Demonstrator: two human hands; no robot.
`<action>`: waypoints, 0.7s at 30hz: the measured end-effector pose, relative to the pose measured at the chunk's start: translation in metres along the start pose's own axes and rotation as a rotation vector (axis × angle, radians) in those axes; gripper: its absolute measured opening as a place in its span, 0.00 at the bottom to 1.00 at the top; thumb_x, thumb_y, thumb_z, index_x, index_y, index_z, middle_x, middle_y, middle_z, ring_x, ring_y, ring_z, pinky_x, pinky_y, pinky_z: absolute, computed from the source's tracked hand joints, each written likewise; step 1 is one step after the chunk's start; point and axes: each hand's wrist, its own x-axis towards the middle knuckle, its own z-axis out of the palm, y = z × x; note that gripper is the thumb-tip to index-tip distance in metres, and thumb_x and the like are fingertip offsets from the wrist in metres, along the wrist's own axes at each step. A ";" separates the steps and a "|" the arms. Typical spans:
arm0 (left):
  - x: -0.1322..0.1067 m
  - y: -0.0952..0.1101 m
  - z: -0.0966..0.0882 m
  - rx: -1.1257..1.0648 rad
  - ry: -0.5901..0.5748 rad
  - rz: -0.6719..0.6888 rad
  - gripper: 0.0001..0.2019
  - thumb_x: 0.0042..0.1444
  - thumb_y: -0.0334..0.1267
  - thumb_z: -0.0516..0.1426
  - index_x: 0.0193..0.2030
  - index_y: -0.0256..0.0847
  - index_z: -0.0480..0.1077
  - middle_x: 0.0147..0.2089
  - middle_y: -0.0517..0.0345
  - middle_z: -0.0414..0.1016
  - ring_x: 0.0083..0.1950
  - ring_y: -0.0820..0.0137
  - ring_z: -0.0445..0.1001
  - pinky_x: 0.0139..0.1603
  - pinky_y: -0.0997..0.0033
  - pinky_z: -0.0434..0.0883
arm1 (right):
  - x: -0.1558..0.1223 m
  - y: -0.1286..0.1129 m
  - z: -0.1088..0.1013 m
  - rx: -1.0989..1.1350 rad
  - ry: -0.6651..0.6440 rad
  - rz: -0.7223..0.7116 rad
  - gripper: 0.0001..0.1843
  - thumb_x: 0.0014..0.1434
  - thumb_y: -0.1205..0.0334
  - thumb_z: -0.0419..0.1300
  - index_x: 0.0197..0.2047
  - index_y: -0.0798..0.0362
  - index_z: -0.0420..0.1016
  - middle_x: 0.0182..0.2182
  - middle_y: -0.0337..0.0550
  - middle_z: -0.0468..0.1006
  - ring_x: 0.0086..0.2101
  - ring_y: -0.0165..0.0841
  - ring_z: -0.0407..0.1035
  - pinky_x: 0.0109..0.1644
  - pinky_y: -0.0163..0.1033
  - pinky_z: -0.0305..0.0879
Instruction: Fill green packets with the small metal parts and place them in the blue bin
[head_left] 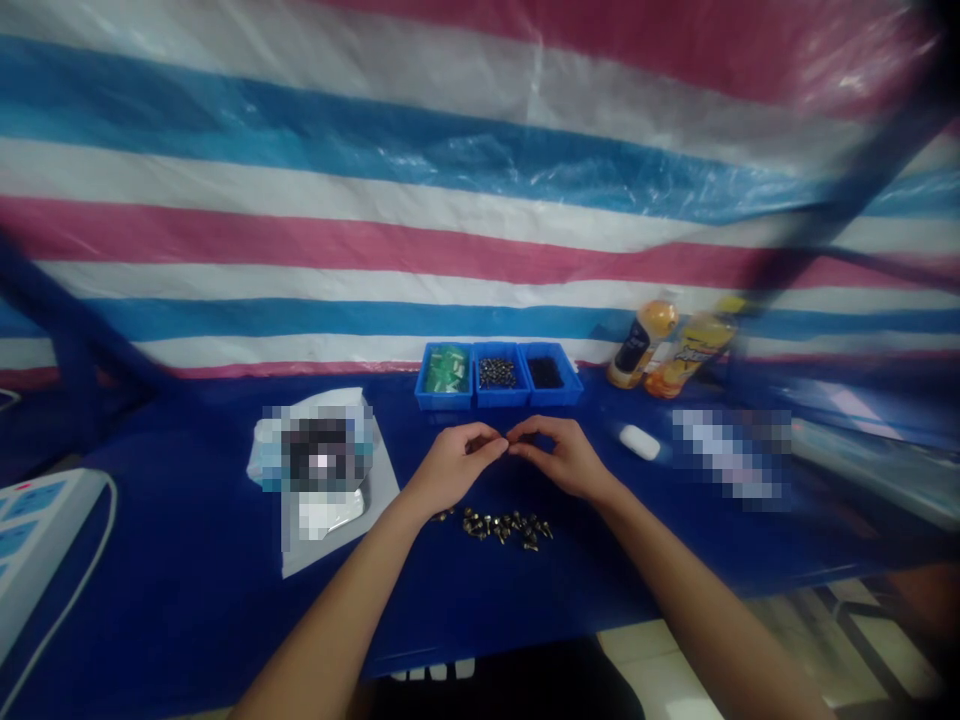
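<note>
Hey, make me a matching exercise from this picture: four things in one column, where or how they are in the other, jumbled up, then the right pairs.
Column one
1. Left hand and right hand
2. Green pieces
3. Small metal parts
4. White power strip

Column two
A. Scattered loose on the blue tabletop
B. At the picture's left edge
C. Close together, with fingers bent
D. Inside the leftmost blue tray

Right pairs: 1-C, 2-D, 3-A, 4-B
</note>
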 end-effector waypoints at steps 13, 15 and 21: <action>-0.001 0.002 0.003 0.108 0.134 -0.013 0.17 0.60 0.51 0.53 0.38 0.40 0.75 0.34 0.58 0.78 0.35 0.68 0.73 0.37 0.70 0.66 | 0.003 0.008 0.002 0.091 -0.026 0.256 0.18 0.63 0.48 0.55 0.35 0.55 0.73 0.24 0.37 0.71 0.25 0.28 0.65 0.31 0.34 0.60; 0.000 0.001 0.003 0.124 0.152 -0.012 0.15 0.60 0.49 0.53 0.38 0.41 0.74 0.34 0.58 0.78 0.35 0.68 0.73 0.38 0.70 0.66 | 0.005 0.013 0.002 0.218 0.085 0.287 0.22 0.60 0.46 0.58 0.49 0.54 0.69 0.29 0.37 0.73 0.25 0.28 0.66 0.31 0.35 0.62; 0.001 -0.003 0.002 0.156 0.182 0.008 0.14 0.60 0.47 0.53 0.38 0.41 0.74 0.34 0.58 0.78 0.36 0.68 0.74 0.39 0.69 0.67 | -0.003 0.003 -0.019 0.202 -0.385 0.350 0.22 0.52 0.46 0.66 0.41 0.54 0.71 0.24 0.34 0.71 0.24 0.26 0.64 0.27 0.31 0.57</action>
